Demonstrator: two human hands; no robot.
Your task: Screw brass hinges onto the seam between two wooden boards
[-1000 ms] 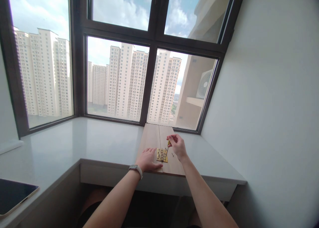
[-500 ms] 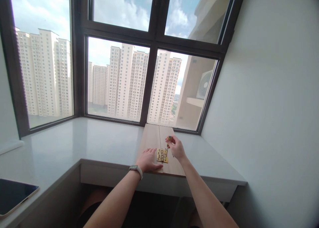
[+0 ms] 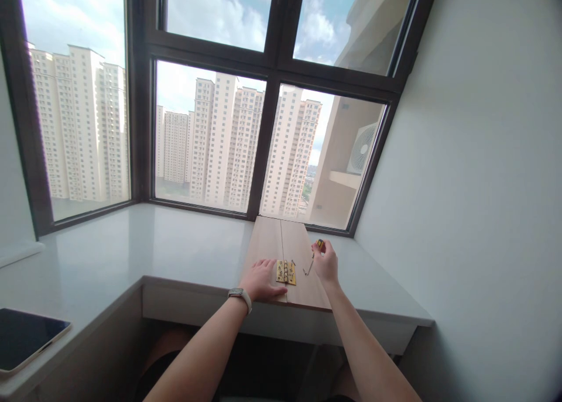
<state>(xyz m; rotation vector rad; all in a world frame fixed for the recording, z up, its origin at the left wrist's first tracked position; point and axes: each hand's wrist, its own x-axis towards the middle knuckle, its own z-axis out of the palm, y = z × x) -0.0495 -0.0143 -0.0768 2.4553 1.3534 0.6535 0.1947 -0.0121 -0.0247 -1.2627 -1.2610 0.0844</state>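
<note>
A gold-coloured hinge [image 3: 286, 272] lies unfolded across the seam of two wooden boards [image 3: 302, 291]. My left hand [image 3: 262, 280] rests on the left board beside the hinge, fingers stretched out and the thumb along the hinge's near edge. In my right hand [image 3: 326, 263], to the right of the hinge, is a screwdriver [image 3: 320, 244] with a yellow and black handle. Its shaft slants down and left, apart from the hinge. Something small, perhaps a screw [image 3: 306, 272], shows at its tip. Another small screw-like piece [image 3: 293, 263] sits at the hinge's upper right corner.
The boards lie on a white windowsill counter [image 3: 197, 244] that runs up to the dark window frame [image 3: 202, 210]. A tablet [image 3: 30, 337] lies on the counter at the lower left. A white wall [image 3: 474, 185] rises on the right.
My right hand has moved right with the screwdriver, away from the hinge, where its tip was before. My left hand has stayed in place.
</note>
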